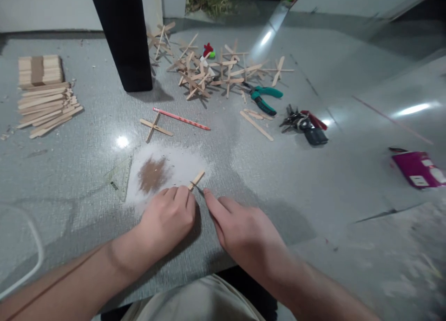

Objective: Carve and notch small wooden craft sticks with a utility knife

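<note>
My left hand [170,212] is closed on a wooden craft stick [198,177], whose far end sticks out past the knuckles. In my right hand [244,228] is a thin dark blade [198,188], its tip against the stick. The rest of that tool is hidden by the fingers. Just beyond the hands lies a white sheet [188,156] with a patch of brown dust [152,174]. A crossed pair of craft sticks [155,127] and a red-patterned pencil [183,120] lie above the sheet.
Stacked craft sticks [49,107] lie at left near an upright black phone [127,42]. Several crossed-stick pieces [198,75] are heaped at the back. Teal-handled pliers [265,98], keys [303,123] and a clear ruler [118,177] rest on the table. A purple packet [418,168] lies far right.
</note>
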The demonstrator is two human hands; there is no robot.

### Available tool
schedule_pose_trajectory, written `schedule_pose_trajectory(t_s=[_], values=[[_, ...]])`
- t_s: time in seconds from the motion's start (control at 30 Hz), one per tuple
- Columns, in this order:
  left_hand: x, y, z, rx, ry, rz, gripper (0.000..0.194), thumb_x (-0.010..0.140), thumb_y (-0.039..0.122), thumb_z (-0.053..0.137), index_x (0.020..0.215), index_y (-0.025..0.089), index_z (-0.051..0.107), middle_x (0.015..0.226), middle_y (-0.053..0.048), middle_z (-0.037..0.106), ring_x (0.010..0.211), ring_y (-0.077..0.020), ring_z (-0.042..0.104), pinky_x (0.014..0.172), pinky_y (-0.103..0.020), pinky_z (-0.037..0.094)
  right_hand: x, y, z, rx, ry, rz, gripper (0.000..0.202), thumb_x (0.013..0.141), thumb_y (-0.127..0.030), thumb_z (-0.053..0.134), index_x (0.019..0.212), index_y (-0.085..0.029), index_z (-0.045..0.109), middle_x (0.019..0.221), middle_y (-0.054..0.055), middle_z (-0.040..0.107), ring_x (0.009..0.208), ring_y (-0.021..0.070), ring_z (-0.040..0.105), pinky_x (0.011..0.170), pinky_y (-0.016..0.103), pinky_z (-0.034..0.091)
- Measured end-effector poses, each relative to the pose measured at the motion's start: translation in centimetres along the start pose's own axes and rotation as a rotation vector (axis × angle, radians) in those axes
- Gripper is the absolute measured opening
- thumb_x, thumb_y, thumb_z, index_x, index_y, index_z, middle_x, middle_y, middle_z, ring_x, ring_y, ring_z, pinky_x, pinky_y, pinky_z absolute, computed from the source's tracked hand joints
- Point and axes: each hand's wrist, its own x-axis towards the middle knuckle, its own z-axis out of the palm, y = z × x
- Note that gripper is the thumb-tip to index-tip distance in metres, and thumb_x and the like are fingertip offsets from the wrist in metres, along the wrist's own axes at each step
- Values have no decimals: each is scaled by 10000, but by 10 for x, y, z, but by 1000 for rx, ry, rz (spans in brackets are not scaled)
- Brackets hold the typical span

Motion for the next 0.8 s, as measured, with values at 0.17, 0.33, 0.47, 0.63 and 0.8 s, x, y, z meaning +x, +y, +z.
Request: schedule_pose_trajectory(t_s=[0.17, 0.33, 0.47, 0.63, 0.8], values=[[2, 0, -2, 26, -18, -27, 230, 739, -34, 490, 712, 182, 562, 652, -41, 568, 532, -207, 575, 464, -308, 500, -12, 2, 8, 67, 44, 21, 420, 970, -50, 457, 1312, -86, 697, 742, 15, 685, 518, 142, 616, 459, 319, 384], [0, 0, -1, 24, -19, -32, 228, 758, -27, 495, 712, 188, 555, 655, -32, 566, 537, -200, 578, 472, -307, 509, -14, -8, 4, -31, 107, 23, 402, 976, -26, 439, 1234, -83, 741, 687, 20, 652, 481, 144, 568, 454, 319, 360], [-1, 0, 0, 19, -17, -24, 230, 748, -32, 503, 706, 189, 551, 660, -33, 570, 544, -204, 585, 469, -311, 508, -7, -21, -1, -168, 147, 29, 378, 964, -11, 449, 1130, -93, 778, 662, 34, 649, 456, 152, 549, 451, 315, 350], [0, 1, 0, 18, -24, -31, 227, 756, -33, 499, 720, 180, 570, 668, -43, 581, 549, -209, 588, 477, -313, 513, -6, -15, 3, -109, 131, -3, 385, 966, -24, 429, 1142, -85, 765, 645, 23, 629, 451, 156, 550, 435, 316, 342], [2, 2, -1, 10, -37, -27, 217, 737, -36, 508, 733, 166, 588, 667, -51, 584, 549, -216, 587, 476, -316, 509, -8, 3, 7, 58, -29, 26, 425, 950, -56, 466, 1306, -92, 696, 744, 16, 709, 515, 147, 606, 474, 317, 357]])
